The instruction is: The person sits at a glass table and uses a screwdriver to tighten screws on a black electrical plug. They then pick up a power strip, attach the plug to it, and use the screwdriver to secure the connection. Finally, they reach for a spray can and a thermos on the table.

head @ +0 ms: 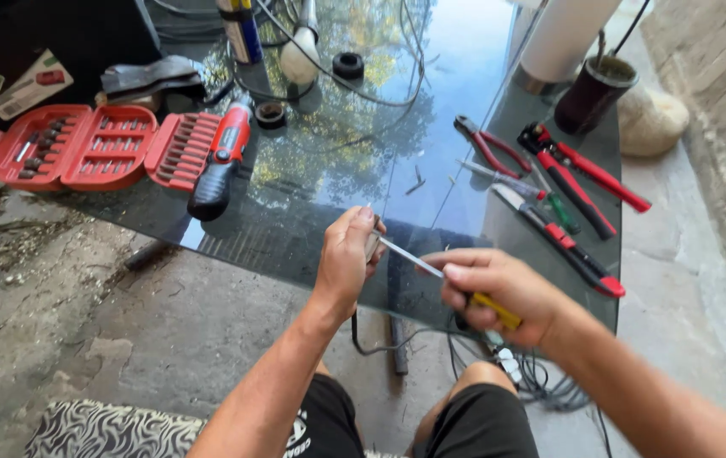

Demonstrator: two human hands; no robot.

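Both hands work just off the tabletop's (312,182) near edge: my right hand (498,293) grips a yellow-handled screwdriver (452,282), my left hand (347,254) pinches a small metal part (372,243) at its tip.

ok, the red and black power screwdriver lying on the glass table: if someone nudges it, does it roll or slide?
The power screwdriver would probably slide more than roll: its body looks bent and chunky, not round. The glass table is smooth and shiny, so little grip underneath. Its black handle end lies near the table edge, so a push that way might tip it off.
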